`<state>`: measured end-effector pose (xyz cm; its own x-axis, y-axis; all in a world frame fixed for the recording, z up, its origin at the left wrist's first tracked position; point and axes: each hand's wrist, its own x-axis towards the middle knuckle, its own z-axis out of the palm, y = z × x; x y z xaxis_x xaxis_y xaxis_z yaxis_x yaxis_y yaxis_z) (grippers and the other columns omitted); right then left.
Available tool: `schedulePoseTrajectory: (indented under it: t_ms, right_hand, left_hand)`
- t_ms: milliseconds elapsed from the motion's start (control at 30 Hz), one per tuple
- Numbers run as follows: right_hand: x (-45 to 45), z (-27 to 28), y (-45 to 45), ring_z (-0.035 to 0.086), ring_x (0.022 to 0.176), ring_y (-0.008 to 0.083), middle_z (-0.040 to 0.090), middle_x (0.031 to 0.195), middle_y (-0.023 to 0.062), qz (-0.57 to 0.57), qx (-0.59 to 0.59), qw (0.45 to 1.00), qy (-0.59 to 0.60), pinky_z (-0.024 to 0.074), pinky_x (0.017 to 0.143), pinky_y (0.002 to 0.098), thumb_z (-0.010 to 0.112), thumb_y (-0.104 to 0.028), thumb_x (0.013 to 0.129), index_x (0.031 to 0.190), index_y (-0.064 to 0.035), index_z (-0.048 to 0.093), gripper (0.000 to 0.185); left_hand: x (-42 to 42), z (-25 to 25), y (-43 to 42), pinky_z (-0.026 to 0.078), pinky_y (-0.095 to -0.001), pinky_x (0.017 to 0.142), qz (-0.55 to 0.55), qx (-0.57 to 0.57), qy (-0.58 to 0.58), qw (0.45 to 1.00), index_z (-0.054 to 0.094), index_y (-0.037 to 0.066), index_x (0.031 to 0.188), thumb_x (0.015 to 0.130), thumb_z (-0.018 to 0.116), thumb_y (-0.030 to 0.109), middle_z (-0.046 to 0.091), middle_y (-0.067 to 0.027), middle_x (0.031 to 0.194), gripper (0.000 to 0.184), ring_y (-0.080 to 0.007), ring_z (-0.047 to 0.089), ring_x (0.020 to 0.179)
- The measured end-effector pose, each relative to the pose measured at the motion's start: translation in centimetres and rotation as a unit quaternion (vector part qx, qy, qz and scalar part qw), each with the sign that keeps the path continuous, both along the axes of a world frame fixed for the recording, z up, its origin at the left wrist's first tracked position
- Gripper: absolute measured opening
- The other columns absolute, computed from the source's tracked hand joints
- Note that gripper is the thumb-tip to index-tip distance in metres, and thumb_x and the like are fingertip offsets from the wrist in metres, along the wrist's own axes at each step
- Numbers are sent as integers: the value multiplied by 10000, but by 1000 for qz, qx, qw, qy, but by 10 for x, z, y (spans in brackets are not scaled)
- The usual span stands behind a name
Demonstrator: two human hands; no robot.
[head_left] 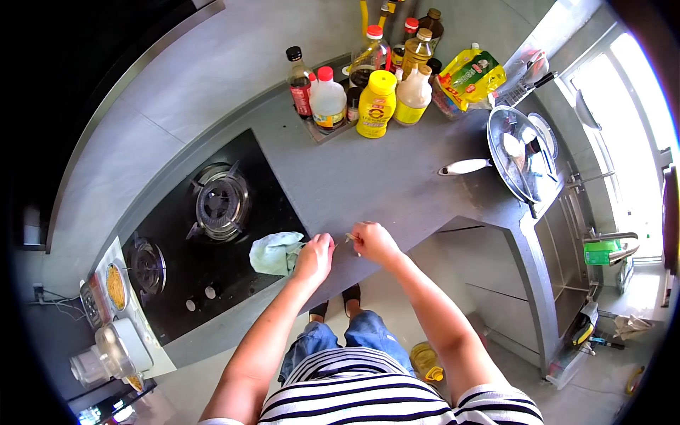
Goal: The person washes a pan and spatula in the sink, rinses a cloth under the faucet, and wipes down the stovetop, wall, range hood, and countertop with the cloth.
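Observation:
My left hand [314,259] is closed at the front edge of the counter, beside the black gas stove [234,280]. Just left of it, a crumpled pale green cloth [275,253] lies on the stove's corner; I cannot tell whether the hand touches it. Whatever the left fingers hold, if anything, is hidden. A short way to the right, my right hand [375,243] is closed in a pinch over the counter's front edge. Small pale bits show at its fingers, too small to name.
Several sauce bottles [377,104] stand against the wall with a yellow-green pouch [473,76]. A lidded pan [523,152] sits at the right, its white handle pointing left. Beyond it is the sink [559,248]. An oil jug [426,363] stands on the floor by my legs.

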<state>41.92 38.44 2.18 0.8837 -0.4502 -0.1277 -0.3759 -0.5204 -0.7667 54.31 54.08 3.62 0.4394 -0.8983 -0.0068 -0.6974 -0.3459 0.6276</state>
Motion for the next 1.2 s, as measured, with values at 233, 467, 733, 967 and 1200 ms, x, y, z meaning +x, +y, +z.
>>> schedulePoseTrajectory:
  t_ms: [233,467,733,967,1200]
  right_hand:
    - [15,4,18,634,848,373,628,932,174,67,-136,985,78,514,705,436,623,-24,737,878,-31,614,141]
    - [20,-11,34,658,833,356,652,942,176,55,-217,956,187,540,730,408,661,-74,745,893,-34,659,154]
    - [-30,-3,48,635,600,208,651,646,103,-179,-4,983,26,505,582,342,680,-123,719,774,1,653,139]
    - [-61,11,69,591,575,98,641,628,43,-325,150,934,-12,474,554,262,646,-122,772,767,-7,637,116]
    - [-75,3,107,615,587,95,648,629,35,-364,166,916,-36,480,567,253,652,-167,798,781,-19,641,150]
  left_hand:
    - [-4,-12,21,525,-483,637,-7,30,-43,999,529,14,900,859,577,101,604,-199,894,108,-397,640,760]
    - [-5,-23,18,520,-486,665,-48,50,-65,995,555,22,852,864,529,81,594,-189,855,65,-404,624,763]
    - [-8,-40,11,560,-449,575,-54,17,-151,987,577,3,790,885,480,75,634,-187,749,154,-369,667,640]
    - [1,-29,35,519,-484,662,-123,17,-100,987,548,20,892,900,460,106,595,-205,866,123,-390,636,786]
    - [9,-48,27,518,-485,728,-117,49,-80,989,596,-8,823,906,459,165,645,-237,845,236,-419,642,804]
